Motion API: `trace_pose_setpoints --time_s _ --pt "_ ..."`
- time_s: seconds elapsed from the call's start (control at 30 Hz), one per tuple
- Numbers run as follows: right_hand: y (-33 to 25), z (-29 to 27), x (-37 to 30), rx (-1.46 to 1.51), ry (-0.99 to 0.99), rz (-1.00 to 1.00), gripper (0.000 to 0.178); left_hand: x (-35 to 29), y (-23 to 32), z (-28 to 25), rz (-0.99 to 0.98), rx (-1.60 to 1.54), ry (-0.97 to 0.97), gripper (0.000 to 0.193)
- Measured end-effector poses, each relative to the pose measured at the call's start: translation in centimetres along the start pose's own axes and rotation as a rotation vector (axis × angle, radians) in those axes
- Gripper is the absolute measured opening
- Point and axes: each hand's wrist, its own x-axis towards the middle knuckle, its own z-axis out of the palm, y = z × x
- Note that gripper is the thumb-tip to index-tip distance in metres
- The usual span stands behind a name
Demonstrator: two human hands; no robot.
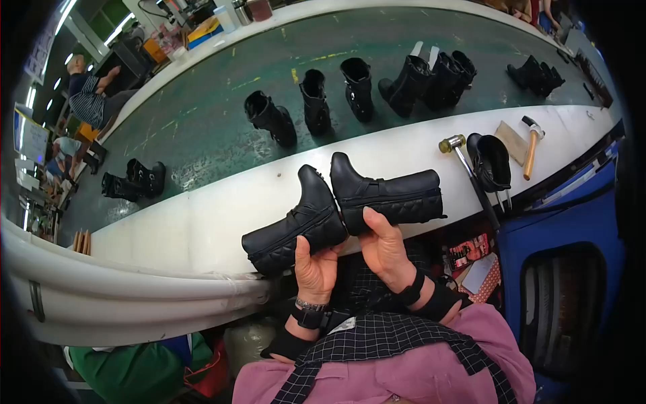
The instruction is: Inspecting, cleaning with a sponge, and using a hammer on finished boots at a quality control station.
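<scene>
Head view: your pale apron label (344,325) is unreadable. Your left hand (315,273) clamps its grip on a black quilted boot (296,229), your right hand (387,254) on another boot (387,192), soles facing, over the counter's (202,215) near edge.

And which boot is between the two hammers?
The black boot on the white counter, flanked by the yellow-headed hammer and wooden-handled hammer; no other boot is.
</scene>
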Motion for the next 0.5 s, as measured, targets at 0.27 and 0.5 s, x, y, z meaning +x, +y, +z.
trace_pose_setpoints --time_s 0.27,0.5 --pt "0.28 -0.24 -0.12 -0.029 -0.041 -0.04 0.038 -0.07 -0.28 -0.39 -0.011 0.006 -0.013 0.059" --pt "-0.55 0.36 -0.32 -0.001 -0.087 -0.056 0.047 0.14 -0.12 -0.57 0.025 -0.021 -0.05 0.061"
